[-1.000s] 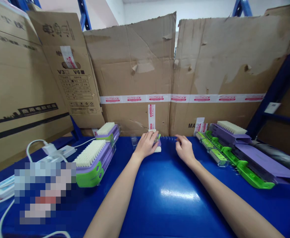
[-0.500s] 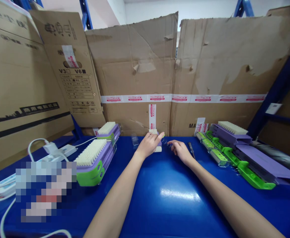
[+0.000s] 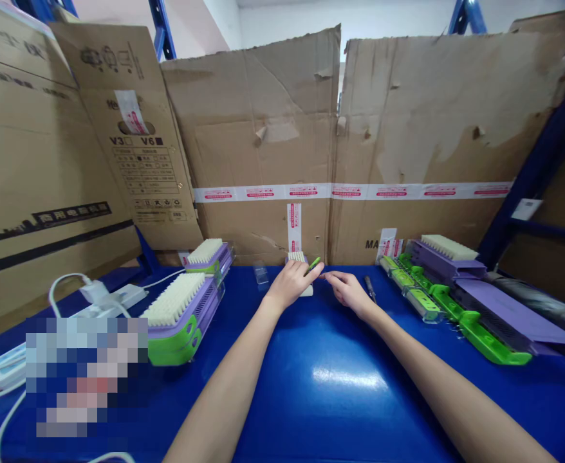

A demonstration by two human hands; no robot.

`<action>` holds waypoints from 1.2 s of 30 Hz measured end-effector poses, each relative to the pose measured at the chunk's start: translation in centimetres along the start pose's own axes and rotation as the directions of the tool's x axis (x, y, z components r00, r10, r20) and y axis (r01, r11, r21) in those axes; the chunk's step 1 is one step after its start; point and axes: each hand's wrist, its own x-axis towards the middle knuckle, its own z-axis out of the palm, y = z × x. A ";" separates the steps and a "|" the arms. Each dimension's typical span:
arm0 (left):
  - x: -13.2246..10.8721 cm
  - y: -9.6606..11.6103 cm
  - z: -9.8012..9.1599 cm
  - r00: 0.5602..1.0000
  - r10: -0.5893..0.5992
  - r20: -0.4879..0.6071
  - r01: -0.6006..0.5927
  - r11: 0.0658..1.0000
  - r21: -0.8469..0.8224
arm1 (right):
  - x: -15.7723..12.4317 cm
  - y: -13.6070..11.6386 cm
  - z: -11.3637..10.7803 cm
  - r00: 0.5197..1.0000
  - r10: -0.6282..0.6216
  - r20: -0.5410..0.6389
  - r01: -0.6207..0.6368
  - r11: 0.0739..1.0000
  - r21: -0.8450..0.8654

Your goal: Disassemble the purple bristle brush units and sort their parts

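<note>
My left hand is closed round a small brush with cream bristles and a green edge, at the back of the blue table. Most of its body is hidden behind the fingers. My right hand is just to the right, thumb and forefinger pinched together at the brush's right side. Whatever lies in that pinch is too small to make out. A dark screwdriver-like tool lies to the right of my right hand. On the other side, a small clear plastic piece rests near my left hand.
Purple and green brushes stand at left, beside a white power strip with cables. At right are purple housings, a green frame and a clear-covered green part. Cardboard walls the table's back.
My right fingertips have moved left, up against the brush, closing the small gap between the hands. The brush's green edge shows more above my left thumb. The view has shifted slightly.
</note>
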 end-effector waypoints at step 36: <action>3.0 1.6 -0.5 0.699 -0.656 0.286 0.444 0.083 -0.892 | -0.3 -0.1 -0.6 0.940 0.232 0.249 -0.324 0.836 0.444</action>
